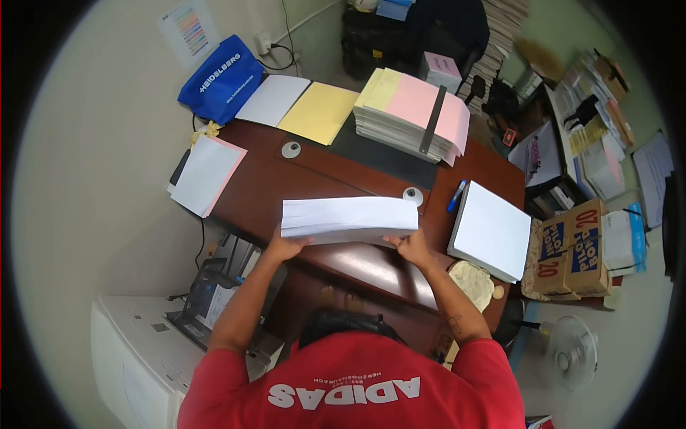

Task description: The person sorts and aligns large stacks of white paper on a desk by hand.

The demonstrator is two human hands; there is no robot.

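Observation:
A thick stack of white paper [349, 216] is held up over the near part of the brown desk [246, 179]. My left hand [287, 245] grips its left end, and my right hand [413, 247] grips the right end with the thumb along the near side. Some of the fingers are hidden behind the sheets. To the right lies another stack of white paper [491, 230], with a blue marker [456, 196] beside it. A tall pile of pink, yellow and white paper [414, 114] stands at the back, a dark metal ruler [433, 120] across its top.
Yellow sheets [319, 113] and white sheets [273, 99] lie along the back edge near a blue bag [223, 80]. White and pink sheets [207, 175] sit at the left. A printer [207, 300] is at lower left; cardboard boxes [572, 250] and a fan [572, 354] are right.

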